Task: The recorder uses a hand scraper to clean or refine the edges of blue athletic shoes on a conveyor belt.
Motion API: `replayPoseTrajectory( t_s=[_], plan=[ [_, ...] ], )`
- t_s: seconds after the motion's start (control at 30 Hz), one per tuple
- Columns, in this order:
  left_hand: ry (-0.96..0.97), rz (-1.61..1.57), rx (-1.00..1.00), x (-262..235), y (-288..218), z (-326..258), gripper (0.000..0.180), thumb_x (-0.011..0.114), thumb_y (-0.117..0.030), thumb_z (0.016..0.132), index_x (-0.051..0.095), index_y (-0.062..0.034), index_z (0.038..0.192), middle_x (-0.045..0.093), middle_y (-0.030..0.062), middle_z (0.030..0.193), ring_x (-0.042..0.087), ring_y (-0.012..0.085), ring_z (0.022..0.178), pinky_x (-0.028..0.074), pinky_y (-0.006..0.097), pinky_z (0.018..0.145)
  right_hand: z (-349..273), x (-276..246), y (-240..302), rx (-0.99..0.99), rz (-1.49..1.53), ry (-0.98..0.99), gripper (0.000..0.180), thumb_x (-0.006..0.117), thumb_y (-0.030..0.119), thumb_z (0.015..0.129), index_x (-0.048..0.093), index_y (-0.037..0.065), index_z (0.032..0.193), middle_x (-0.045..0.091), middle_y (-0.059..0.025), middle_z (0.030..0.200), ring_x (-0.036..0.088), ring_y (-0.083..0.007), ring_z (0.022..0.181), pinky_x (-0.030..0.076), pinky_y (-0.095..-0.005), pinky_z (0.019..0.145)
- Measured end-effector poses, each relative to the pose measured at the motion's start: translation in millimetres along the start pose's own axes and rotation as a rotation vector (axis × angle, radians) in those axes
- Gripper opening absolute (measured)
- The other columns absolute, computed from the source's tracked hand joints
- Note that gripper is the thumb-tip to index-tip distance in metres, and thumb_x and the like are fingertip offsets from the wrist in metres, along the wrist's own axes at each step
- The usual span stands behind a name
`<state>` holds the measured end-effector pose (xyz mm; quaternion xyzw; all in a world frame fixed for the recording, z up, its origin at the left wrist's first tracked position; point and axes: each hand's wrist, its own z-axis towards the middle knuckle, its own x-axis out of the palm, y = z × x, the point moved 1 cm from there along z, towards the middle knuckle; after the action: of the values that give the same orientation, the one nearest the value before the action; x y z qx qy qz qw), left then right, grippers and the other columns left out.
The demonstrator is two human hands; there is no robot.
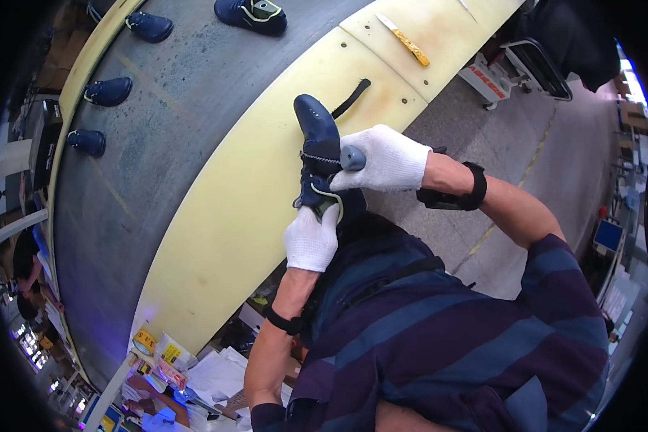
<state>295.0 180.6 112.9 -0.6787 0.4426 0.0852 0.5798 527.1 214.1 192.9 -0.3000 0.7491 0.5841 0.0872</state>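
A dark navy shoe (313,121) lies toe away from me over the edge of the pale yellow worktop. My left hand (312,241), in a white knitted glove, is closed on the shoe's collar, with fingers at the opening. My right hand (389,155), also gloved in white, is wrapped round a tool with a grey rounded handle (352,158), held at the shoe's side. A pale toothed line (318,158) crosses the shoe near the lacing; whether it belongs to the tool, I cannot tell. The tool's working end is hidden.
A black bristly strip (352,98) and a yellow-handled knife (403,41) lie on the yellow worktop (230,187). Beyond runs a grey conveyor belt (173,93) carrying several navy shoes (108,91). Papers and packets (216,374) crowd the lower left. A white-and-red cart (486,81) stands right.
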Motion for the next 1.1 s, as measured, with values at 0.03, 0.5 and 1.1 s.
replayPoseTrajectory(
  t_s=[0.03,0.5,1.1],
  plan=[
    [0.000,0.023,-0.008,-1,-2,0,0.034,0.070,-0.032,0.099,0.065,-0.0069,0.122,0.075,0.0265,0.094,0.071,0.0506,0.087,0.056,0.058,0.076,-1,-2,2,0.031,0.007,0.013,0.040,0.085,0.037,0.088,0.074,0.004,0.107,0.076,-0.0167,0.090,0.072,-0.0276,0.080,0.057,-0.0380,0.077],
    [0.025,-0.130,-0.018,6,22,5,0.036,0.066,-0.032,0.101,0.063,-0.0045,0.125,0.074,0.0273,0.103,0.070,0.0513,0.096,0.055,0.057,0.083,-35,3,-47,0.122,-0.077,-0.029,0.044,0.089,0.038,0.085,0.068,-0.001,0.090,0.069,-0.0159,0.077,0.067,-0.0228,0.069,0.054,-0.0367,0.068],
    [0.038,-0.009,-0.129,6,-7,1,0.040,0.068,-0.038,0.100,0.067,-0.0009,0.115,0.074,0.0272,0.095,0.071,0.0498,0.092,0.056,0.056,0.082,5,-10,6,0.053,-0.055,0.010,0.040,0.086,0.038,0.086,0.070,0.002,0.092,0.072,-0.0172,0.080,0.070,-0.0297,0.071,0.055,-0.0397,0.069]
  ],
)
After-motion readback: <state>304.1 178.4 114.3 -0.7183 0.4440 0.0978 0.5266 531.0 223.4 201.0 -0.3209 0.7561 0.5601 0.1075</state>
